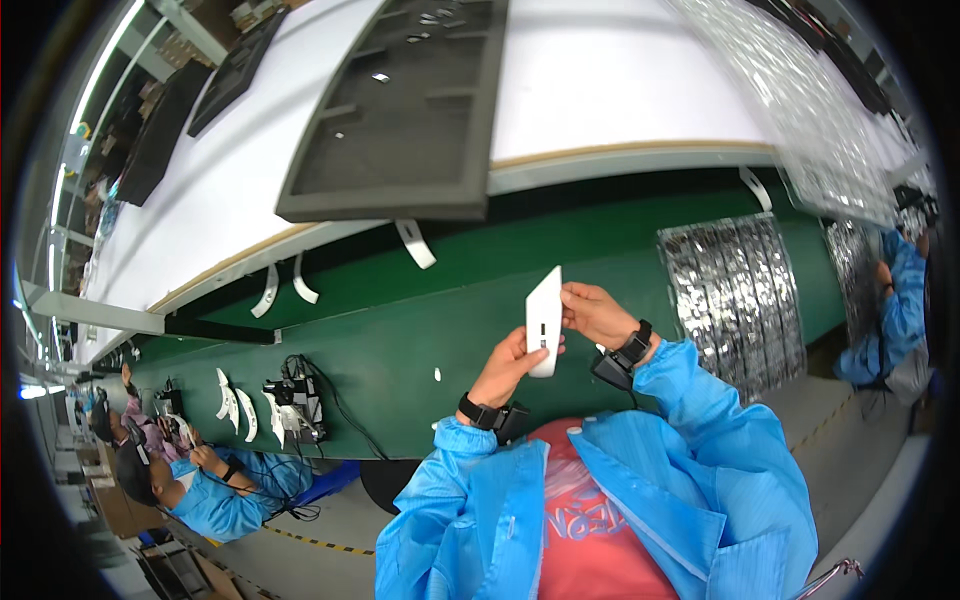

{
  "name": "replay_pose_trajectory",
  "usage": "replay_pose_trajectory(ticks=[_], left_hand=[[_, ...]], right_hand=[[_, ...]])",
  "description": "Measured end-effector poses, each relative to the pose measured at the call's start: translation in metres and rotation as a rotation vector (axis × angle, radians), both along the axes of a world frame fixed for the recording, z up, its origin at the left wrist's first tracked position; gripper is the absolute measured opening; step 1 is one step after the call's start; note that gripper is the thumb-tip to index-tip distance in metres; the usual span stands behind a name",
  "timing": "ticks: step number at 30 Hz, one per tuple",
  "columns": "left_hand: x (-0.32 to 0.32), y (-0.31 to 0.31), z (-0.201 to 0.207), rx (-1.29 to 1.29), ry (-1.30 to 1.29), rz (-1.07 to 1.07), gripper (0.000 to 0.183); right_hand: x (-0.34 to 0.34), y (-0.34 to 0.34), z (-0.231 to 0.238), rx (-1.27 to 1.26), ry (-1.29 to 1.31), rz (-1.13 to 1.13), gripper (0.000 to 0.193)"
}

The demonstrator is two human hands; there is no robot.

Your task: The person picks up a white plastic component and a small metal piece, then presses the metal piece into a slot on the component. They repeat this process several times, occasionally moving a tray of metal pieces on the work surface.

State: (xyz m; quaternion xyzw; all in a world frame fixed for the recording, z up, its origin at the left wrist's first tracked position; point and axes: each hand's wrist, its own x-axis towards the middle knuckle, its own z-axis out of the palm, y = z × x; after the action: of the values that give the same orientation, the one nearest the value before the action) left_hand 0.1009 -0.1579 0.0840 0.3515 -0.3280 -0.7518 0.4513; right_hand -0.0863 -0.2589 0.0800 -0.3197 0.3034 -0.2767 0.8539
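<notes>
White panel (545, 303) in both hands (507, 367) (597, 315)

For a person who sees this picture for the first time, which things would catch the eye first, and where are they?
Probably the white piece, held between the left hand and right hand near the centre, bright against the green table. Next, the shiny silvery tray right of the hands, and the large dark tray on the white shelf above.
</notes>
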Motion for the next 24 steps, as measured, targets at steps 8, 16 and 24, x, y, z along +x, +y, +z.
replay_pose_trajectory(ticks=[8, 16, 24], left_hand=[[-0.008, 0.05, 0.001, 0.149, -0.034, 0.204, 0.042], [-0.031, 0.064, -0.004, 0.196, -0.064, 0.172, 0.049], [-0.045, 0.064, -0.003, 0.173, -0.118, 0.149, 0.054]], right_hand=[[-0.127, 0.047, -0.061, -0.724, 0.969, -0.225, 0.022], [-0.114, 0.087, -0.138, -0.957, 1.312, -0.162, 0.016], [-0.11, 0.079, -0.153, -1.32, 1.424, -0.037, 0.015]])
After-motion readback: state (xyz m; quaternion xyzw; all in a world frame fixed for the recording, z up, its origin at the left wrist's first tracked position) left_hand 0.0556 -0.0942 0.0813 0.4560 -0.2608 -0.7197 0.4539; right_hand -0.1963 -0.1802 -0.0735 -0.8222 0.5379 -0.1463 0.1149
